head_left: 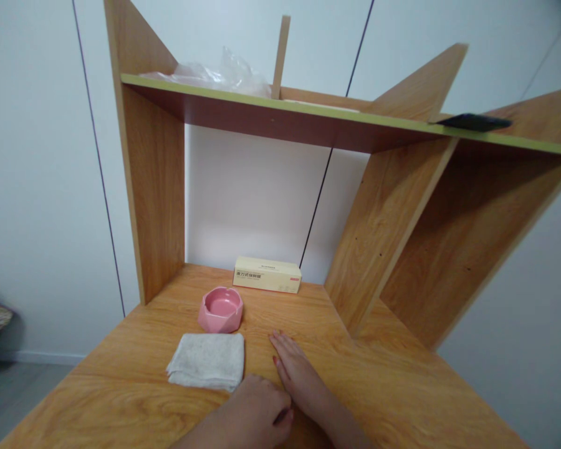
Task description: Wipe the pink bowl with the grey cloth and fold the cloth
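Observation:
My left hand [260,408] is curled into a loose fist at the bottom of the view, just in front of the folded cloth [209,360]. Nothing sticks out of it. Beside it, my right hand [299,374] lies flat on the wooden desk with its fingers stretched forward, holding nothing. The two hands are close together near the left thumb. The cloth is whitish, folded into a rectangle. Just behind it stands a pink faceted ashtray [220,310]. A long cream box [267,274] with printed lettering stands farther back by the wall.
Upright wooden panels [154,193] carry a shelf [271,115] above the desk [383,393]. On the shelf lie a clear plastic bag [224,73] and a flat dark object [474,121]. Another upright panel [383,231] meets the desk at the right.

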`<action>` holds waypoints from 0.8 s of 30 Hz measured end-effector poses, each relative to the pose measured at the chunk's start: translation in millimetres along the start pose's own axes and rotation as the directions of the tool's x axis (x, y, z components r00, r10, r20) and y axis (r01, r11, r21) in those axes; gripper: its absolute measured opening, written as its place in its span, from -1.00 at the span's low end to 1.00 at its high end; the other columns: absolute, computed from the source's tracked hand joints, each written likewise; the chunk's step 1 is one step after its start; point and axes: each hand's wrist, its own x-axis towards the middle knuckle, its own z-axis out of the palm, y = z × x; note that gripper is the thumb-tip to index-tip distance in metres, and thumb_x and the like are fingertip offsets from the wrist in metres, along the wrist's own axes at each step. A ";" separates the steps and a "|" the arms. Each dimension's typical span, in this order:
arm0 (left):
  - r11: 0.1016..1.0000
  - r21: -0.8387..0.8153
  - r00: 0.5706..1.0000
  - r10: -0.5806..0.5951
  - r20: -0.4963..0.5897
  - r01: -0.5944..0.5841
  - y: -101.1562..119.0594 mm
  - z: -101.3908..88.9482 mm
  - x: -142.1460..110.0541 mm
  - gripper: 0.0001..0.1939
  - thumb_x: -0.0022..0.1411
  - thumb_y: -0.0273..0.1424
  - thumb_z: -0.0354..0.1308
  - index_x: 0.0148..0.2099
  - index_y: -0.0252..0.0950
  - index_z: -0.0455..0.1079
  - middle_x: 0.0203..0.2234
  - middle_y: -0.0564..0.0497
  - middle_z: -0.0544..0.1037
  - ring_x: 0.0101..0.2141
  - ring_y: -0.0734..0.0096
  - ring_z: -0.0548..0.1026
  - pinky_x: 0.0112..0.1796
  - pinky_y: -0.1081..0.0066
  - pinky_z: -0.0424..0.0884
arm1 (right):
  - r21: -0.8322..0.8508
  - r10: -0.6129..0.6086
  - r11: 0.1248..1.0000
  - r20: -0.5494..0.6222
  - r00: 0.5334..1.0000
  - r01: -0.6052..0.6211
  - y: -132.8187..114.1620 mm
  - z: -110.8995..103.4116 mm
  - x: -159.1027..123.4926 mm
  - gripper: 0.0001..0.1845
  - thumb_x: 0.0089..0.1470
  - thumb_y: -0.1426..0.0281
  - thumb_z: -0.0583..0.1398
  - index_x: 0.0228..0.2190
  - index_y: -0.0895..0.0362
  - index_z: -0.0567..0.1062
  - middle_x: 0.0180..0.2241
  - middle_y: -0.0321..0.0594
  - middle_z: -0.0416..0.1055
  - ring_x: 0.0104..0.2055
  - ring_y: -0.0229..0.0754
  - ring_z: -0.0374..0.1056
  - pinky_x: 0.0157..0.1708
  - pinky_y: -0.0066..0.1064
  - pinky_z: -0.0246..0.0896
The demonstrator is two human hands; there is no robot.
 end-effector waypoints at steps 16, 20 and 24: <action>0.999 0.048 0.999 0.022 -0.049 -0.020 -0.2 3.8 0.6 -0.77 0.12 -0.43 -0.05 -0.38 -0.27 0.45 -0.46 -0.02 0.56 -0.47 0.31 0.49 -0.47 0.48 0.32 | -0.008 0.010 1.000 0.035 0.999 -0.009 -2.4 -3.7 -0.2 -0.49 0.09 0.42 -0.13 0.07 0.31 0.19 0.13 -0.09 0.06 0.18 -0.15 -0.08 0.15 -0.24 -0.18; 0.999 0.043 0.999 0.021 -0.036 -0.019 0.3 1.1 0.5 -0.76 0.12 -0.43 -0.05 -0.38 -0.28 0.45 -0.46 -0.02 0.56 -0.48 0.32 0.49 -0.48 0.49 0.31 | 0.001 0.013 1.000 0.022 1.000 -0.013 -1.6 -3.2 -0.3 -0.49 0.10 0.42 -0.13 0.08 0.27 0.19 0.13 -0.11 0.07 0.18 -0.16 -0.07 0.16 -0.25 -0.18; 0.999 0.032 1.000 0.017 -0.015 -0.017 0.9 -2.0 0.2 -0.75 0.12 -0.43 -0.07 -0.38 -0.28 0.45 -0.46 -0.03 0.56 -0.48 0.32 0.49 -0.47 0.49 0.31 | 0.038 0.007 0.999 0.010 1.000 -0.008 0.5 -0.1 0.4 -0.49 0.09 0.42 -0.12 0.07 0.30 0.19 0.13 -0.08 0.07 0.19 -0.14 -0.08 0.16 -0.23 -0.19</action>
